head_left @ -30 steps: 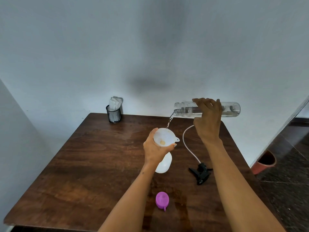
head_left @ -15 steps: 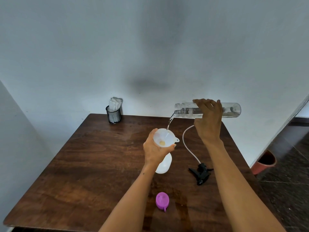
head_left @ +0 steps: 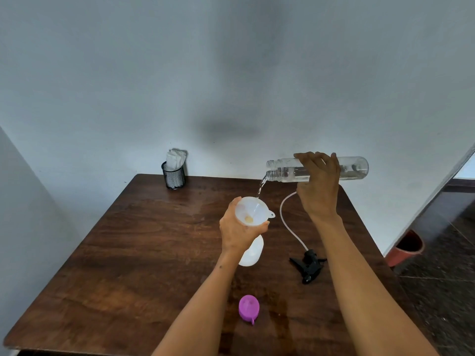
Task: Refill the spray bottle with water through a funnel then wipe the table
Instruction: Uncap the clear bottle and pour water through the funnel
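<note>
A white spray bottle (head_left: 253,251) stands on the brown wooden table (head_left: 133,247) with a white funnel (head_left: 253,210) in its neck. My left hand (head_left: 237,231) grips the funnel and bottle neck. My right hand (head_left: 317,187) holds a clear water bottle (head_left: 354,167) tipped almost level above the funnel. A thin stream of water (head_left: 261,187) runs from its mouth into the funnel. The black spray head (head_left: 309,265) with its white tube (head_left: 285,219) lies on the table to the right.
A purple cap (head_left: 248,308) lies near the table's front edge. A black mesh cup with white napkins (head_left: 174,173) stands at the back left by the wall. A red bin (head_left: 406,249) sits on the dark floor to the right.
Water keeps pouring from the clear bottle into the funnel. Both hands hold nearly the same places.
</note>
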